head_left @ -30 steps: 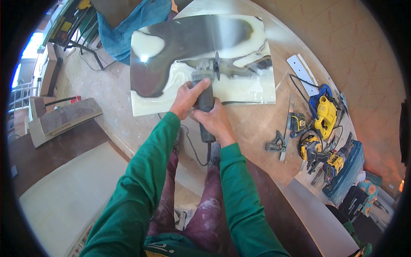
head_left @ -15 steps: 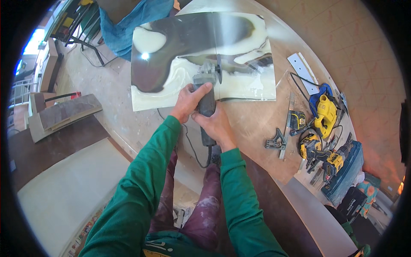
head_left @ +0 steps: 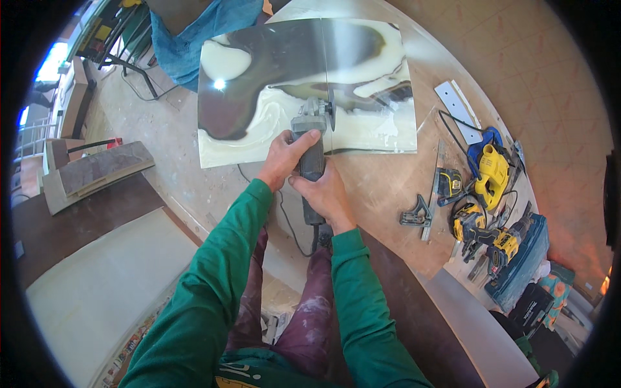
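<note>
Both my hands are wrapped round the body of a grey angle grinder point(head_left: 313, 161). My left hand point(head_left: 283, 159) grips it near the gear head, thumb across the top. Lower down, my right hand point(head_left: 328, 193) holds it from the right side. The grinder's thin disc point(head_left: 333, 116) stands on edge at a straight line across a glossy tile point(head_left: 259, 58) with dark and cream swirls. Whether the disc is turning, I cannot tell. The power cord point(head_left: 289, 223) leaves the grinder's rear end and loops to the left.
To the right lie a combination square point(head_left: 417, 213), a tape measure point(head_left: 449, 182), a yellow power tool point(head_left: 493, 174) and a cordless drill point(head_left: 508, 246). A blue cloth point(head_left: 194, 42) hangs at the far left. Stacked offcuts point(head_left: 107, 169) sit at the left, above a pale panel point(head_left: 103, 284).
The grinder and both hands have shifted very slightly toward me along the line in the tile. Its disc stays on the same line.
</note>
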### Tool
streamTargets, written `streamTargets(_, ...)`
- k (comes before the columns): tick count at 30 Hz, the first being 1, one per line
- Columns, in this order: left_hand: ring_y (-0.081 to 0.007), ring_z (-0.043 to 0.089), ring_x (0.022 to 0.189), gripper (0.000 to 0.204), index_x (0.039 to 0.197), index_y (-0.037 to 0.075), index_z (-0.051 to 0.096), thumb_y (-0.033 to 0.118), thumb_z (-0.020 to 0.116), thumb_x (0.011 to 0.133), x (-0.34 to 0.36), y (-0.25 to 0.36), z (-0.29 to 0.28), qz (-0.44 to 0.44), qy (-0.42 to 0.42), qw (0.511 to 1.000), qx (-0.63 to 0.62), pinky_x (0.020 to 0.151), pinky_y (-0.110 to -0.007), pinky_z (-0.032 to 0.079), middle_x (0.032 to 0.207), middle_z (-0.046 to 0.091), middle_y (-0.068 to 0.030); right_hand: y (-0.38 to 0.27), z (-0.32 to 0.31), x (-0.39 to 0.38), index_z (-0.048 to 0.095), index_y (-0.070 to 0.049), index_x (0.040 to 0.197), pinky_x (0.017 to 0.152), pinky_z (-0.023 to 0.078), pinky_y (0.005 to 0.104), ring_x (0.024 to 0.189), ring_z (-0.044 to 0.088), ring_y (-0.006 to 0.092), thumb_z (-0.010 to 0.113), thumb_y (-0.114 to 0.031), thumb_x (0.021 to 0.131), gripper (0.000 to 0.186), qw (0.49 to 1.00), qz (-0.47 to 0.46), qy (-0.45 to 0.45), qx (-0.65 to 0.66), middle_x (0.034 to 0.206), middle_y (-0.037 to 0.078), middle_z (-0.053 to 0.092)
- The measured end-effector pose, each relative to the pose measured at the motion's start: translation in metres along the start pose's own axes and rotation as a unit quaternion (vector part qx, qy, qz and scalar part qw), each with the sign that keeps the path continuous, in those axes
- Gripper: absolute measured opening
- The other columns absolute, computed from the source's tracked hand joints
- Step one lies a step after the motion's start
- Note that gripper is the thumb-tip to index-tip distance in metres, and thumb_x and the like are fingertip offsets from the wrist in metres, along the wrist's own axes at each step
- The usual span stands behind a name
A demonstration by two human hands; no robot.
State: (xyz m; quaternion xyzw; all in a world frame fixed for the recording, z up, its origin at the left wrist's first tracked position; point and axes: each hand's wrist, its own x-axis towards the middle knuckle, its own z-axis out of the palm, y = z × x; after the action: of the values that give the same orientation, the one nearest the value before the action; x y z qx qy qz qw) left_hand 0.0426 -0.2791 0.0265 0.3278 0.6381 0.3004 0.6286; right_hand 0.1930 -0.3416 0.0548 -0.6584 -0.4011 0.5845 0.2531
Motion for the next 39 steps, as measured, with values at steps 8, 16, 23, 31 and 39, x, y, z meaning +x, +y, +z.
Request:
streamTargets(8,-0.0204,0.073,0.107,0.085,0.142,-0.01,0.068,0.062,0.086,0.1,0.011,0.003,-0.005,-0.009,-0.015,1.0,0.022,0.097,-0.037,0.061,0.122,0.075,-0.0139,-0.013,-0.002,0.006,0.066,0.01,0.137,0.095,0.062,0.0423,0.111,0.079,0.029,0.095,-0.033,0.085,0.073,1.0,0.01,-0.005,0.011,0.121,0.02,0.08)
streamTargets(16,-0.0209,0.074,0.106,0.085,0.135,-0.01,0.069,0.064,0.086,0.098,0.016,0.011,-0.005,-0.005,-0.017,1.0,0.019,0.095,-0.037,0.061,0.119,0.075,-0.0146,-0.018,-0.005,0.011,0.062,0.01,0.143,0.095,0.062,0.0418,0.111,0.079,0.0284,0.096,-0.034,0.085,0.08,1.0,-0.002,-0.021,0.023,0.124,0.021,0.079)
streamTargets(23,-0.0188,0.071,0.104,0.082,0.134,-0.008,0.07,0.065,0.085,0.1,0.023,0.015,-0.004,-0.003,-0.009,1.0,0.03,0.094,-0.036,0.06,0.118,0.074,-0.0111,-0.007,0.0,0.026,0.06,0.01,0.144,0.097,0.061,0.0398,0.113,0.077,0.0259,0.096,-0.034,0.086,0.082,0.999,0.004,-0.02,0.028,0.128,0.018,0.077)
streamTargets(31,-0.0242,0.077,0.106,0.089,0.132,-0.017,0.067,0.06,0.091,0.097,0.028,0.015,-0.005,0.008,0.004,1.0,-0.002,0.092,-0.038,0.065,0.121,0.077,-0.0214,-0.012,0.0,0.03,0.061,0.012,0.143,0.098,0.063,0.0478,0.117,0.081,0.0405,0.098,-0.049,0.085,0.092,1.0,-0.004,-0.017,0.011,0.127,0.029,0.08)
streamTargets(39,-0.0229,0.076,0.107,0.087,0.13,-0.016,0.068,0.061,0.09,0.097,0.022,0.022,-0.003,0.003,0.001,1.0,0.006,0.094,-0.037,0.063,0.12,0.077,-0.0193,-0.014,0.0,0.029,0.064,0.009,0.141,0.095,0.062,0.0401,0.111,0.079,0.0269,0.096,-0.036,0.082,0.081,1.0,0.006,-0.002,0.018,0.125,0.019,0.08)
